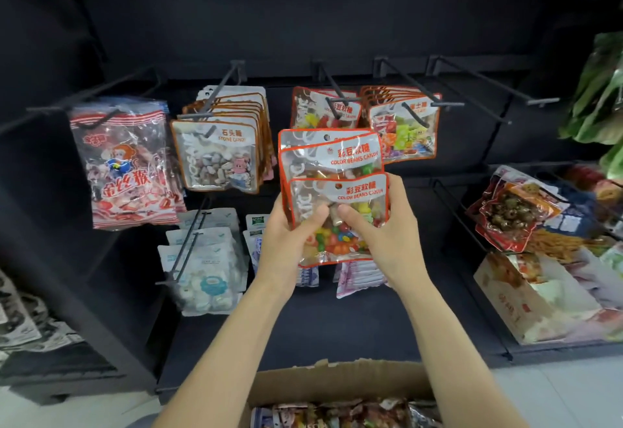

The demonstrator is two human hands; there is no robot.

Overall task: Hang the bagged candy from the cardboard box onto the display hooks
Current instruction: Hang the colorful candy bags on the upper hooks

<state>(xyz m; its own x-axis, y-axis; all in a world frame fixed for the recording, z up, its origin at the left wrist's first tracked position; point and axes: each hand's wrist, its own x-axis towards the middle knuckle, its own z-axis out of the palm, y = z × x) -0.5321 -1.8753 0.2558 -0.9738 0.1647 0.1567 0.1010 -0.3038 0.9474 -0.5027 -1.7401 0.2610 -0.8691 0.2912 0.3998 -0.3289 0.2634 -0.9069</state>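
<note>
Nearest me, the torn brown cardboard box (pixel 337 380) sits open at the person's feet with more crinkly packets inside, close by so each reach is short. Moving left to right: the left hand (pixel 286 242) cups the lower left edge of a small stack of orange-bordered clear bags of colour beans candy (pixel 332 188), thumb laid over the front; the right hand (pixel 381 235) grips the right edge, forefinger pressing the front bag. Both hands are clamped on the stack, probably fanning it so one bag can be freed. It is held up just below the black wire hook (pixel 333 90) already carrying the same candy, likely its destination.
</note>
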